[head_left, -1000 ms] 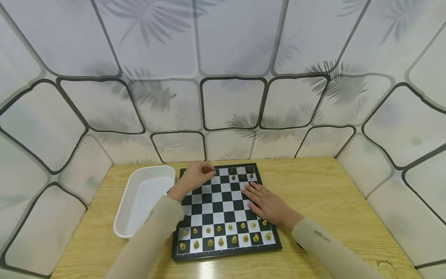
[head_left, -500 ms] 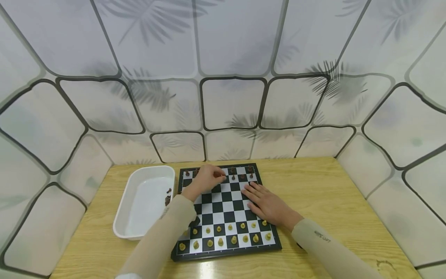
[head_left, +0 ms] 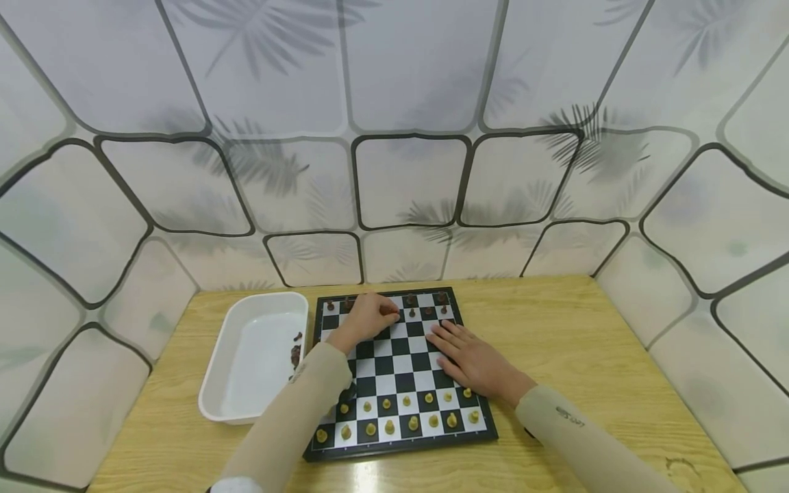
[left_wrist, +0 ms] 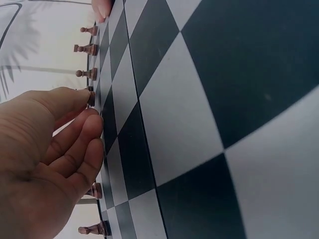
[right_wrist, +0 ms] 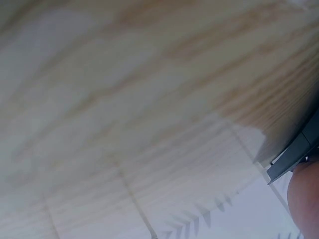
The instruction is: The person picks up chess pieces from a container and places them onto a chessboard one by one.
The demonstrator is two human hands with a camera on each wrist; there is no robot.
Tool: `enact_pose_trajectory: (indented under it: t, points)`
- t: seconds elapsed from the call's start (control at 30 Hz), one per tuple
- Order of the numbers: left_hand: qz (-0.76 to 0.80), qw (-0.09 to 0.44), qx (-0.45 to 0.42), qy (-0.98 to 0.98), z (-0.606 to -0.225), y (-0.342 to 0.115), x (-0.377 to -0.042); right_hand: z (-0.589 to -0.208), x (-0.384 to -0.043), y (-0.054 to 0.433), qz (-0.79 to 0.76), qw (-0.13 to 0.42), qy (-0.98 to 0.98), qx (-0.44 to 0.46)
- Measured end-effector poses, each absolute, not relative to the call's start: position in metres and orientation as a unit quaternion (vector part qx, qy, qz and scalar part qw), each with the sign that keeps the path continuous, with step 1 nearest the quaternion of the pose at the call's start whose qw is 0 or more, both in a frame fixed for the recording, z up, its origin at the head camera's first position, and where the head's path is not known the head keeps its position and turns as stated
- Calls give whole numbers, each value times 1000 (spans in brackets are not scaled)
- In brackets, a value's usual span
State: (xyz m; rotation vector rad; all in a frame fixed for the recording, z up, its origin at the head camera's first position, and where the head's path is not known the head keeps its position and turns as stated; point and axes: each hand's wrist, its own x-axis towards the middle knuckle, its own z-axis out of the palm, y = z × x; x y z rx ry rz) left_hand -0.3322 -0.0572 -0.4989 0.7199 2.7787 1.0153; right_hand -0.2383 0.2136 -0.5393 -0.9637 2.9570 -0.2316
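Left hand [head_left: 367, 318] pinches a dark chess piece [left_wrist: 91, 98] near the far edge of the chessboard [head_left: 385, 365]; right hand [head_left: 471, 357] lies straight-fingered over its right edge, holding nothing. Likely light, stiff, slick: best gripped up top!

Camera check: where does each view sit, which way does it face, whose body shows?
Head: worn on the head, facing forward and down at the chessboard; left hand, right hand and both sleeves show.
Left wrist: on that wrist, looking low across the chessboard; left hand, plus fingertips at top.
Right wrist: on that wrist, facing tabletop and wall; only a bit of right hand.
Head and left wrist share the dark pieces.
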Motion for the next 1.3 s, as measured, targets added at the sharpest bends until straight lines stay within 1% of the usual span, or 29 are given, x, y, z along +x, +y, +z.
enact_pose_trajectory:
  t: [0.63, 0.9, 1.1, 1.3]
  points:
    - [330, 57, 226, 915, -500, -57, -334, -540, -239, 213, -75, 8, 947, -312]
    - [331, 65, 242, 910, -495, -61, -334, -538, -238, 212, -75, 8, 947, -312]
    - [325, 68, 236, 913, -480, -74, -335, -538, -239, 211, -69, 1, 947, -314]
    - [323, 50, 225, 918, -456, -99, -332, -537, -241, 211, -69, -5, 946, -317]
